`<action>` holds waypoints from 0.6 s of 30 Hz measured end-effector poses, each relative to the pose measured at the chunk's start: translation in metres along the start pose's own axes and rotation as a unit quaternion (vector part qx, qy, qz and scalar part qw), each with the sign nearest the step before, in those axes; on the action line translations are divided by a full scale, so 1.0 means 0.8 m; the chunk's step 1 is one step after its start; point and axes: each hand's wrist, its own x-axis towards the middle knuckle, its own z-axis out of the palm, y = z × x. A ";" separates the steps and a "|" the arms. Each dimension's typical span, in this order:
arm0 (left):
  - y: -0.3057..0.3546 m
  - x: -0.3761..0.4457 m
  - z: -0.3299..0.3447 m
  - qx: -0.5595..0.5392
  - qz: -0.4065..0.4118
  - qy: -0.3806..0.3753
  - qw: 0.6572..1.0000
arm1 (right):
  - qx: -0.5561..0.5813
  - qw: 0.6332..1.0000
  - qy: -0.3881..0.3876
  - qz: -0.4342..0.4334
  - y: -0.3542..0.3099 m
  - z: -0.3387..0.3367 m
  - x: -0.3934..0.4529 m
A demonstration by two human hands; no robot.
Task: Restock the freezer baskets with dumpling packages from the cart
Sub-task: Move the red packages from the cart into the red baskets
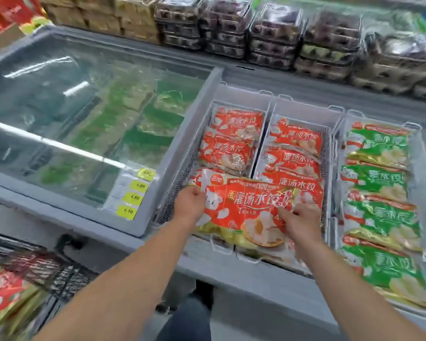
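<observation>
Two bare forearms reach forward from the near edge. The left hand (191, 205) grips the left edge of a red dumpling package (246, 212), fingers curled round it; the right hand (301, 223) pinches its right side. The package is held flat above the near ends of the two left freezer baskets (182, 168), over other red packages (234, 136) lying in rows inside them. Just right, a third basket (336, 141) holds green packages (379, 178). To the left, a sliding glass lid (84, 119) covers the freezer, with yellow price tags (133, 198) at its near right corner. At the near left lie more packages on the cart (8, 299). Stacked clear trays (276, 38) line the far shelf.
</observation>
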 end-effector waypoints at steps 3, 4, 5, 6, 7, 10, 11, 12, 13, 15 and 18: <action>0.003 0.052 0.012 0.048 -0.020 0.010 0.999 | -0.022 0.999 0.000 0.032 -0.013 0.052 0.039; 0.000 0.064 0.015 0.055 -0.032 0.016 0.998 | -0.037 0.998 -0.008 0.043 -0.014 0.069 0.049; -0.004 0.073 0.018 0.059 -0.045 0.022 0.997 | -0.045 0.998 -0.013 0.049 -0.011 0.084 0.058; -0.008 0.079 0.020 0.056 -0.055 0.022 0.997 | -0.051 0.997 -0.015 0.055 -0.009 0.095 0.062; -0.014 0.088 0.022 0.054 -0.069 0.019 0.996 | -0.060 0.996 -0.020 0.064 -0.006 0.107 0.071; -0.028 0.105 0.027 0.053 -0.093 0.002 0.994 | -0.066 0.989 -0.063 0.116 0.008 0.138 0.090; -0.032 0.107 0.030 0.058 -0.095 0.001 0.994 | -0.066 0.986 -0.087 0.129 0.013 0.147 0.093; -0.035 0.108 0.032 0.061 -0.092 0.001 0.994 | -0.065 0.982 -0.113 0.139 0.016 0.156 0.094; -0.037 0.108 0.034 0.065 -0.087 -0.001 0.994 | -0.061 0.977 -0.142 0.149 0.019 0.165 0.094; -0.041 0.110 0.039 0.086 -0.080 -0.006 0.993 | -0.057 0.968 -0.179 0.168 0.023 0.182 0.095; -0.046 0.119 0.035 0.117 -0.094 -0.028 0.988 | -0.052 0.957 -0.203 0.200 0.026 0.197 0.099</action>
